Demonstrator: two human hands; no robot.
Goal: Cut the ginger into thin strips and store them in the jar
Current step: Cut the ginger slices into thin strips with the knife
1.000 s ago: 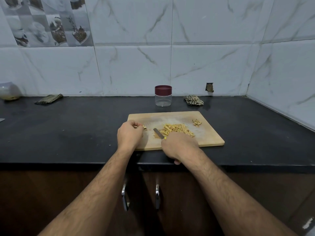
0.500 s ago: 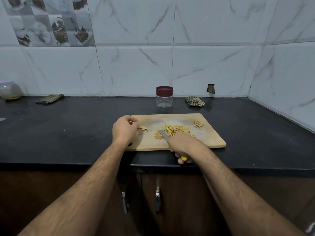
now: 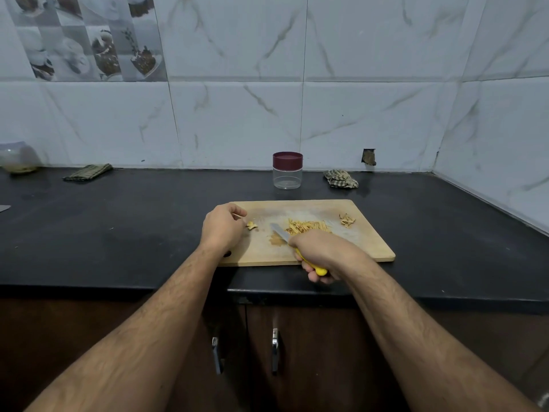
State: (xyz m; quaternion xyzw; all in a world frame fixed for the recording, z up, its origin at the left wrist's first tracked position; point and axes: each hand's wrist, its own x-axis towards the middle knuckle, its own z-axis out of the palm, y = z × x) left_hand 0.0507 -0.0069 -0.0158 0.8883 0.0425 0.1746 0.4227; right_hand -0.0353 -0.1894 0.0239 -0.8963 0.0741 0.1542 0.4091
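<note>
Ginger strips (image 3: 307, 226) lie piled on the cutting board (image 3: 368, 248).
Right hand (image 3: 322, 252) grasps the knife (image 3: 280, 232); left hand (image 3: 222, 227) rests curled, fingers holding nothing visible.

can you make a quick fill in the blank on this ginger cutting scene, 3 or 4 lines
1. The right hand grips a knife with a ____ handle.
2. The jar behind the cutting board has a ____ lid on it.
3. The pile of ginger strips lies on the ____.
4. The left hand is at the board's ____ end.

Missing words: yellow; maroon; cutting board; left
</note>
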